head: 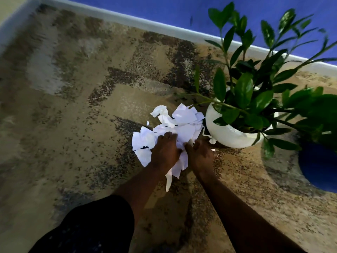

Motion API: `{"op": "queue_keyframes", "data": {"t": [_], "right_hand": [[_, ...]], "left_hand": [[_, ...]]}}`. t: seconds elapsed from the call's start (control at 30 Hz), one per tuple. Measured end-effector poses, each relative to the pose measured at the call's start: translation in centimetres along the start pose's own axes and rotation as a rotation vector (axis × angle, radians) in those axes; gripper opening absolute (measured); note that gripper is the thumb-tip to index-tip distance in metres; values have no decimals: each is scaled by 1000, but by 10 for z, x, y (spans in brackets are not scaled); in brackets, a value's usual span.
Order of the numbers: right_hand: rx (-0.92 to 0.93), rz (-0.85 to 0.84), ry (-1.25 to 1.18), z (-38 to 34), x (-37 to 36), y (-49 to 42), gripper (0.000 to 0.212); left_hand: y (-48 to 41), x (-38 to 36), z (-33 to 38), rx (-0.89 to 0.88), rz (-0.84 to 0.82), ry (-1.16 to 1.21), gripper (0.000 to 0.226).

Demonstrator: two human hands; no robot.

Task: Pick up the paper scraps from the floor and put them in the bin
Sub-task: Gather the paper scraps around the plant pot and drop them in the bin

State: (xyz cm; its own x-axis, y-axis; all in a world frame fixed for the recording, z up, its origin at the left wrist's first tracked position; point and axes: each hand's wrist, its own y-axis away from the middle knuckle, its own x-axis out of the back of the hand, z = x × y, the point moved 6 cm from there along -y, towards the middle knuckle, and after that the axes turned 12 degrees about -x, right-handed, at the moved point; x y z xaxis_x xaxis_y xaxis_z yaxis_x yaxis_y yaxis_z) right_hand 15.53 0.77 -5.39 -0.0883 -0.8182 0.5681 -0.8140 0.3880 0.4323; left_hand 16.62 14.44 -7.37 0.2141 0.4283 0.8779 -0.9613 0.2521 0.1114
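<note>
A heap of white torn paper scraps [184,115] lies on the patterned carpet, just left of a white plant pot. My left hand [165,150] presses on the left part of the heap, fingers curled over the sheets. My right hand [200,154] closes on scraps at the heap's near right edge. Some strips [170,178] hang down between the two hands. One small scrap [212,141] lies by the pot's base. No bin is in view.
A white pot [228,134] with a leafy green plant [255,92] stands right of the scraps. A blue pot [319,167] is at the far right edge. A white skirting board [127,19] and blue wall run along the back. My dark-clothed knee [91,227] is at bottom left.
</note>
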Motion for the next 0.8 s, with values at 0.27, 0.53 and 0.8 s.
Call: {"op": "queue_keyframes", "data": {"t": [0.27, 0.53, 0.8], "right_hand": [[-247, 1, 40, 8, -24, -29, 39], [-243, -86, -208, 17, -20, -25, 18], [-144, -94, -271, 25, 9, -9, 9]], "left_hand": [[-1, -21, -13, 34, 43, 239, 12], [0, 10, -4, 150, 20, 368, 17], [-2, 36, 10, 202, 154, 451, 17]]}}
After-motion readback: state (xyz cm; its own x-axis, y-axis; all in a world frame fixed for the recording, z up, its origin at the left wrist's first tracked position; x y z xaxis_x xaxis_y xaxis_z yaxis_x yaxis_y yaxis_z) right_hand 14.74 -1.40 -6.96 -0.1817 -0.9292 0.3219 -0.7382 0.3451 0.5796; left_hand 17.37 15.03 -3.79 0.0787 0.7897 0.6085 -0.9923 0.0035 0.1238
